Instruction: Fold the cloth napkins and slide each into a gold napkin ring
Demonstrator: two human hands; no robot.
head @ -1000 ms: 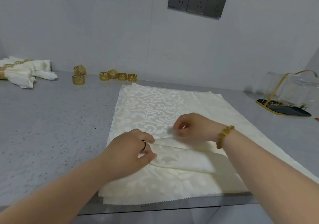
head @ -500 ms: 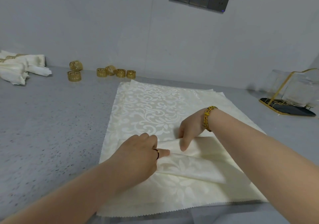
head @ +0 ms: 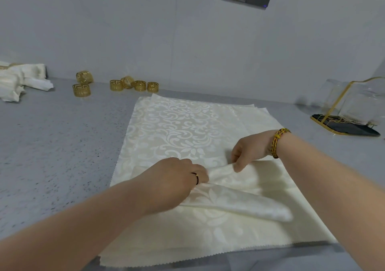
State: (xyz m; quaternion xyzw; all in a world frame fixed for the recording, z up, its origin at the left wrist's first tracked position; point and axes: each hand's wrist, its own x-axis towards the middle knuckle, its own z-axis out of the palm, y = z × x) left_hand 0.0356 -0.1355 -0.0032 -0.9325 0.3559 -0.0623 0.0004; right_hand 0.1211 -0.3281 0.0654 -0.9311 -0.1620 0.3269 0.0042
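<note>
Here, both hands work on one soft cream napkin (head: 245, 206). It is shiny cloth with a leafy pattern woven in, and it is bunched into a long, puffy fold. It lies on a flat stack (head: 179, 124) of the same cloth, near the front edge of the grey speckled table (head: 54, 149). The stack's near edge is cut in tiny zigzags. The left hand (head: 173, 179) has curled fingers and pinches the fold at its left end. The right hand (head: 250, 149) pinches the top of the fold between thumb and fingers. Six round gold rings (head: 140, 85) with cut-out patterns sit at the back by the wall, well apart from the hands. At the far left lie white bundles (head: 20, 83) of cloth, with a bit of gold showing on them.
</note>
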